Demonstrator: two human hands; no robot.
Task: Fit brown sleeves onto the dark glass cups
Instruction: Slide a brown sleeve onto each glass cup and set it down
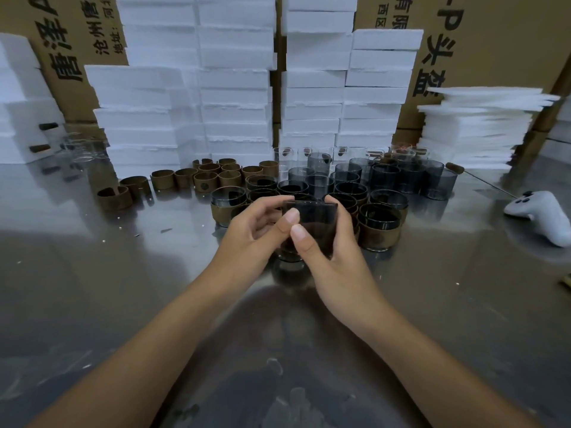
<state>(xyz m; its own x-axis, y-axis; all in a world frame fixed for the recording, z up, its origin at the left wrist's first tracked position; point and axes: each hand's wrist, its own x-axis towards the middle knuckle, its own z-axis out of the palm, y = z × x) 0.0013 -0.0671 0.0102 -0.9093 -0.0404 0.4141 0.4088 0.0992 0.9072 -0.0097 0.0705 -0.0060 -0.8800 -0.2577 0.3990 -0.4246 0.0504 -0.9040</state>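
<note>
Both my hands hold one dark glass cup (312, 222) just above the steel table, a brown sleeve around its lower part. My left hand (250, 225) curls around its left side with the thumb on the front. My right hand (330, 242) grips its right side, thumb across the front. Behind it stand several dark cups wearing brown sleeves (378, 227). Bare dark glass cups (401, 177) cluster at the back right. Loose brown sleeves (185, 177) lie in a row at the back left.
White foam blocks (234, 88) are stacked high along the back against cardboard boxes (494, 41). A pile of foam sheets (475, 128) sits at the right. A white controller (540, 211) lies at the right edge. Clear glass cups (83, 146) stand far left.
</note>
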